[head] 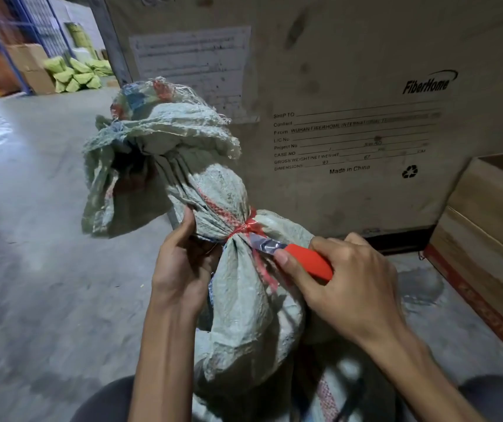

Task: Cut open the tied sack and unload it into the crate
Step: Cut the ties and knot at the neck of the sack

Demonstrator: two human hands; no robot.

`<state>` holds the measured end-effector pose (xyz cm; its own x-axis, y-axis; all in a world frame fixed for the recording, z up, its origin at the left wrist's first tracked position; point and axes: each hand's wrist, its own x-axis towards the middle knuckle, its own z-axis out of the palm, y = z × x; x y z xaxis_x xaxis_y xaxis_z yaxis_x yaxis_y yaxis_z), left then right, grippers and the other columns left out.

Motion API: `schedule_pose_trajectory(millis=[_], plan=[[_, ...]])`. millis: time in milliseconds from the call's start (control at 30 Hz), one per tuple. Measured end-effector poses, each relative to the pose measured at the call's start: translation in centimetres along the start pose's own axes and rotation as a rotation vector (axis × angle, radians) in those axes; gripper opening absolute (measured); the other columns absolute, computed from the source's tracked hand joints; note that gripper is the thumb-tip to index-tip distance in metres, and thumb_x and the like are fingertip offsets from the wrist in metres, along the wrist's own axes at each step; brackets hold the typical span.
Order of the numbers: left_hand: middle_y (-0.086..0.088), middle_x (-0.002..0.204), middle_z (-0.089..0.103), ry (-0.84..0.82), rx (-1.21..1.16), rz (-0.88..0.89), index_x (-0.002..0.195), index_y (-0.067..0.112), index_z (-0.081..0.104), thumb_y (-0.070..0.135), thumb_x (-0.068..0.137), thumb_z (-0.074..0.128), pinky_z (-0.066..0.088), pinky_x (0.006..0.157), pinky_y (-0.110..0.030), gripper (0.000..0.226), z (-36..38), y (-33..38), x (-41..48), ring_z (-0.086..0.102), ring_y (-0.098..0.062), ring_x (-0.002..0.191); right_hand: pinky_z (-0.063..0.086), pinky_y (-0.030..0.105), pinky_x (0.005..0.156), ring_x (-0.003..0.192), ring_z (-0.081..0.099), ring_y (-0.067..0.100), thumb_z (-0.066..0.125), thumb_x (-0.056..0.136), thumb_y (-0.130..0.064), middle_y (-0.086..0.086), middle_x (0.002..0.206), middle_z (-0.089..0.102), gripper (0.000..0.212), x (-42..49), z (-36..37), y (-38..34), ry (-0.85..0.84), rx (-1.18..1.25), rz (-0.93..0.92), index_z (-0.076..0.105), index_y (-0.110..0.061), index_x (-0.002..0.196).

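Observation:
A grey-green woven sack (244, 315) stands upright between my knees, its neck bound by a red string (245, 227). Above the tie the loose top of the sack flares out. My left hand (183, 263) grips the sack's neck just below and left of the string. My right hand (347, 284) holds an orange-handled knife (308, 263), its blade laid against the sack right at the red tie. A wooden crate (494, 239) with an open top stands at the right edge.
A large FiberHome cardboard box (350, 102) rises directly behind the sack. Concrete floor (37, 239) stretches to the left. Far back left lie green sacks (73, 76), brown cartons and a blue metal fence.

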<state>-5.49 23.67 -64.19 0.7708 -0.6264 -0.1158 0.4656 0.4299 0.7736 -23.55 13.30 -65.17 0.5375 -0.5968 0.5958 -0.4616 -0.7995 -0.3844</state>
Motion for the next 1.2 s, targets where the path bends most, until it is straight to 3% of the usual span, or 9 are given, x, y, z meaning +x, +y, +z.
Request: schedule_pose_trajectory(millis=[100, 267, 367, 533, 667, 767, 967, 1067, 1200], plan=[[-0.015, 0.131, 0.069, 0.002, 0.022, 0.010, 0.129, 0.007, 0.067, 0.037, 0.098, 0.054, 0.050, 0.106, -0.045, 0.045, 0.1, -0.3, 0.0, 0.064, -0.028, 0.122, 0.032, 0.027, 0.050, 0.061, 0.051, 0.021, 0.027, 0.084, -0.084, -0.011, 0.046, 0.033, 0.070, 0.2, 0.2, 0.2, 0.047, 0.024, 0.082, 0.044, -0.022, 0.057], [0.007, 0.073, 0.079, 0.022, 0.368, 0.207, 0.092, 0.011, 0.072, 0.037, 0.104, 0.047, 0.056, 0.055, -0.015, 0.038, -0.5, 0.3, 0.2, 0.074, -0.002, 0.066, 0.037, 0.031, 0.053, 0.055, 0.055, 0.018, 0.032, 0.075, -0.091, -0.005, 0.048, 0.049, 0.071, 1.0, 0.2, 2.1, -0.093, 0.218, 0.338, 0.051, -0.024, 0.064], [0.000, 0.083, 0.081, -0.012, 0.455, 0.216, 0.098, 0.008, 0.072, 0.035, 0.104, 0.047, 0.060, 0.063, -0.021, 0.037, -0.7, 0.7, -0.1, 0.076, -0.008, 0.074, 0.044, 0.024, 0.062, 0.052, 0.049, 0.009, 0.066, 0.065, -0.080, -0.007, 0.054, 0.046, 0.052, 1.2, 0.2, 1.8, -0.228, 0.792, 0.406, 0.068, -0.036, 0.092], [-0.023, 0.105, 0.068, -0.078, 0.417, 0.089, 0.111, -0.002, 0.071, 0.045, 0.093, 0.057, 0.043, 0.093, -0.044, 0.053, 0.7, -0.5, -1.1, 0.061, -0.031, 0.099, 0.038, 0.006, 0.051, 0.044, 0.043, -0.001, 0.084, 0.071, -0.041, -0.013, 0.046, 0.042, 0.035, 0.9, 2.6, 0.0, -0.237, 0.922, 0.337, 0.072, -0.026, 0.101], [-0.017, 0.098, 0.060, -0.061, 0.387, 0.022, 0.112, 0.011, 0.063, 0.047, 0.096, 0.056, 0.045, 0.075, -0.032, 0.040, 0.1, -0.8, -0.9, 0.059, -0.027, 0.081, 0.038, 0.014, 0.049, 0.044, 0.046, -0.003, 0.080, 0.081, -0.025, -0.014, 0.048, 0.047, 0.010, 1.3, 3.1, 0.3, -0.192, 0.871, 0.322, 0.075, -0.016, 0.082], [-0.007, 0.068, 0.067, 0.046, 0.373, 0.011, 0.078, 0.009, 0.069, 0.038, 0.100, 0.054, 0.046, 0.045, -0.017, 0.040, -0.5, -1.0, -0.5, 0.060, -0.014, 0.050, 0.036, 0.010, 0.049, 0.044, 0.047, -0.005, 0.078, 0.084, -0.023, -0.013, 0.048, 0.048, 0.009, 1.8, 2.8, 0.5, -0.195, 0.880, 0.278, 0.076, -0.014, 0.080], [-0.016, 0.098, 0.075, 0.201, 0.143, -0.063, 0.093, 0.004, 0.073, 0.034, 0.101, 0.054, 0.055, 0.087, -0.044, 0.037, 0.8, -1.6, -0.2, 0.069, -0.030, 0.089, 0.043, 0.022, 0.058, 0.054, 0.053, 0.010, 0.079, 0.083, -0.023, 0.004, 0.059, 0.051, 0.014, 2.1, 2.5, 0.5, -0.183, 0.892, 0.294, 0.073, -0.010, 0.079], [-0.021, 0.107, 0.063, 0.241, 0.177, -0.048, 0.107, 0.001, 0.065, 0.039, 0.101, 0.054, 0.044, 0.087, -0.053, 0.040, 1.0, -2.7, -0.3, 0.055, -0.034, 0.097, 0.041, 0.020, 0.052, 0.048, 0.051, 0.004, 0.078, 0.084, -0.021, -0.010, 0.050, 0.051, 0.012, 1.6, 2.1, 0.5, -0.201, 0.872, 0.313, 0.073, -0.013, 0.076], [-0.022, 0.105, 0.076, 0.262, 0.227, -0.058, 0.107, -0.007, 0.069, 0.030, 0.104, 0.053, 0.056, 0.092, -0.058, 0.040, 0.6, -3.7, -0.2, 0.073, -0.039, 0.100, 0.050, 0.035, 0.059, 0.054, 0.059, 0.018, 0.074, 0.082, -0.036, -0.001, 0.058, 0.066, 0.015, 0.6, 1.8, 0.5, -0.279, 0.630, 0.278, 0.072, -0.021, 0.079]])
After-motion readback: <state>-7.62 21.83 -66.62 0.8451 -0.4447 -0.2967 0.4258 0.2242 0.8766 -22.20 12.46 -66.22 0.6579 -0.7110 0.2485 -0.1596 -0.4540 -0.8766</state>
